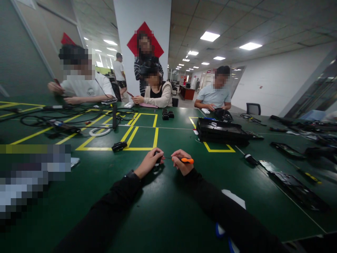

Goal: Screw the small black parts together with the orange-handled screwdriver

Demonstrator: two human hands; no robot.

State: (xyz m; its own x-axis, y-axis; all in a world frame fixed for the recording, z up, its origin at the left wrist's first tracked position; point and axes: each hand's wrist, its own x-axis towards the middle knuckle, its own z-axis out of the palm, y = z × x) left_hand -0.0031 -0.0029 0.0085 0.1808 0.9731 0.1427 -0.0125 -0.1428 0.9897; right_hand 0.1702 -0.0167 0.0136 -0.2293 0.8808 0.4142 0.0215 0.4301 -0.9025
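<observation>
Centrally, a small dark mouse (158,160) sits on the green worktop (163,211), just ahead of the person, with the left hand (149,163) cupped over it; the left fingers (155,154) curl round its top and near side, clenched on it, so that only a dark sliver shows past them. An orange-handled screwdriver (184,160) lies nearly level in the right hand (183,163), whose fingers (181,154) are pinched on the handle; its thin shaft runs left across the gap between the two hands and meets the mouse at the left fingertips. Both forearms, in black sleeves, rest on the worktop and converge on this spot. Just beyond the hands, a second black mouse (119,146) lies on a yellow tape line (155,137). Farther right stands a stack of black trays (221,131), and beyond it scattered black parts (297,186) spread toward the right edge. A tangle of black cables (60,119) covers the far left. Three seated people (158,91) work at the far side of the worktop, and another stands behind them by a white pillar (143,21).
</observation>
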